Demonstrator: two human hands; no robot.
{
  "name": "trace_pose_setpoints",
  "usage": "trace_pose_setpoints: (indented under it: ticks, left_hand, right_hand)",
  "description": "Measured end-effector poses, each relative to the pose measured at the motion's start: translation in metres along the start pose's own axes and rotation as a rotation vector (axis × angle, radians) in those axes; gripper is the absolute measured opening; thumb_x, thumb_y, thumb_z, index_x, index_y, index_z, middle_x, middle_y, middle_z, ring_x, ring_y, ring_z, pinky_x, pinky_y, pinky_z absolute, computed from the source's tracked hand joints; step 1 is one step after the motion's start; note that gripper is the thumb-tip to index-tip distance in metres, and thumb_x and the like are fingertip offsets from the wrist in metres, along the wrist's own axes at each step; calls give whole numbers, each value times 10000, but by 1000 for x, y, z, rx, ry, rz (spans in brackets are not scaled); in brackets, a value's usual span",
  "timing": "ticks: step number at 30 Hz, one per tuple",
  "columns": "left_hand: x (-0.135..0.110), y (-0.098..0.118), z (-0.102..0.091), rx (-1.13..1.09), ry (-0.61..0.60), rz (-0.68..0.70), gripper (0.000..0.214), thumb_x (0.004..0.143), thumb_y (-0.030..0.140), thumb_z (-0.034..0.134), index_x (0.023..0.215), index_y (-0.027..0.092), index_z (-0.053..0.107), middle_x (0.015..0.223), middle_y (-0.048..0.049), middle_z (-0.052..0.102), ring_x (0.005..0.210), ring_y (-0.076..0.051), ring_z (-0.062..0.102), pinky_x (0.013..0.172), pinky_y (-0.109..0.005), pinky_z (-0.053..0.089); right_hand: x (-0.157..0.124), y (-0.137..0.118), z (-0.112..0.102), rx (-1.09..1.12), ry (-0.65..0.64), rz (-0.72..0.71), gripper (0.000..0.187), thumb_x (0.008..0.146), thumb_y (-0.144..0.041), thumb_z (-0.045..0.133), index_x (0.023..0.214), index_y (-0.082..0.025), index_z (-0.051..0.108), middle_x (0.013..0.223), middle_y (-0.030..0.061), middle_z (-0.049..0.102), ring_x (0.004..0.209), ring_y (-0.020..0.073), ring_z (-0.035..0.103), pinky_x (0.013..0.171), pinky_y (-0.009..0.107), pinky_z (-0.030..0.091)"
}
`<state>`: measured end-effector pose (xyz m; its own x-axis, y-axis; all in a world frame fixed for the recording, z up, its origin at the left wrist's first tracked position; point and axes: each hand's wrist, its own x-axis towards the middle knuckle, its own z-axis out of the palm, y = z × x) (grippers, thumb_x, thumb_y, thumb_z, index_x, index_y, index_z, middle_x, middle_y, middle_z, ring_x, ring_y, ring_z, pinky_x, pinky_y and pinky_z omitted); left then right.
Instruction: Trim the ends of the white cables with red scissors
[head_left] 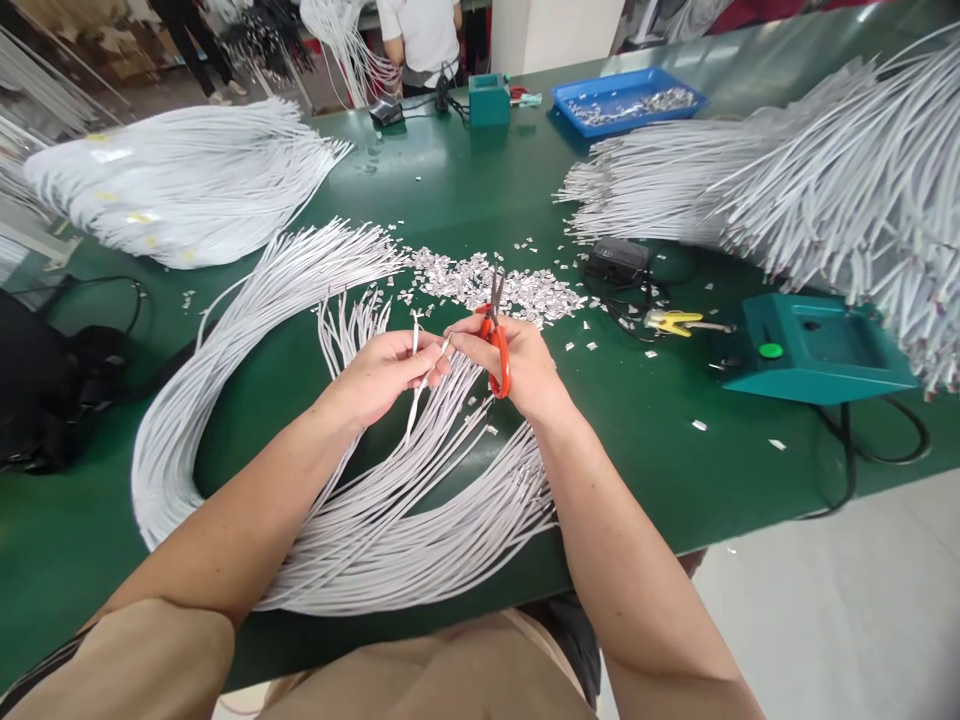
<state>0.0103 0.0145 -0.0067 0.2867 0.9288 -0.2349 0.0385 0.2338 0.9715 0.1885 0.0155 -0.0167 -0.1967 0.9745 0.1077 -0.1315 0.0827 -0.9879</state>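
My left hand [386, 368] is closed on a thin white cable [413, 400], pinching it near its end above a long curved bundle of white cables [360, 530]. My right hand [521, 365] grips orange-handled scissors [496, 335], blades pointing away from me, and its fingertips also touch the cable's end beside my left fingers. A heap of small white cut-off pieces [487, 285] lies just beyond both hands on the green table [465, 190].
Big piles of white cables lie at far left [180, 180] and right [787, 180]. A teal box with a green button [814, 345], yellow pliers [675, 322], a black adapter [616, 260], a blue tray [626, 100]. Another person [420, 40] stands at the far end.
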Motion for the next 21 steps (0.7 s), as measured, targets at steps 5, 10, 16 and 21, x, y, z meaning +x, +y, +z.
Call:
trace_pose_setpoints:
  ticks: [5, 10, 16, 21]
  left_hand:
    - [2, -3, 3, -12, 89, 35, 224, 678, 292, 791, 814, 157, 674, 752, -8, 671, 678, -127, 627, 650, -264, 447]
    - [1, -9, 9, 176, 287, 252, 191, 665, 250, 775, 753, 189, 617, 717, 34, 604, 679, -117, 570, 702, -265, 459]
    - [3, -13, 9, 217, 271, 284, 200, 688, 244, 759, 812, 204, 608, 712, 36, 593, 691, -124, 580, 712, -264, 471]
    - [2, -10, 9, 160, 193, 267, 166, 727, 257, 741, 842, 196, 637, 788, 13, 637, 748, -129, 608, 748, -268, 488]
  right_hand:
    - [2, 6, 8, -33, 124, 50, 89, 734, -270, 671, 716, -183, 682, 701, -29, 624, 651, 108, 529, 691, 288, 427]
    - [1, 8, 18, 87, 214, 127, 112, 684, -284, 690, 693, -179, 655, 694, -30, 609, 637, 103, 502, 670, 270, 419]
    - [3, 11, 16, 285, 129, 209, 216, 638, -368, 758, 666, -185, 647, 655, -29, 559, 608, 100, 465, 612, 264, 401]
    - [3, 11, 14, 302, 102, 232, 165, 652, -304, 748, 687, -181, 644, 661, -30, 561, 599, 95, 471, 619, 272, 395]
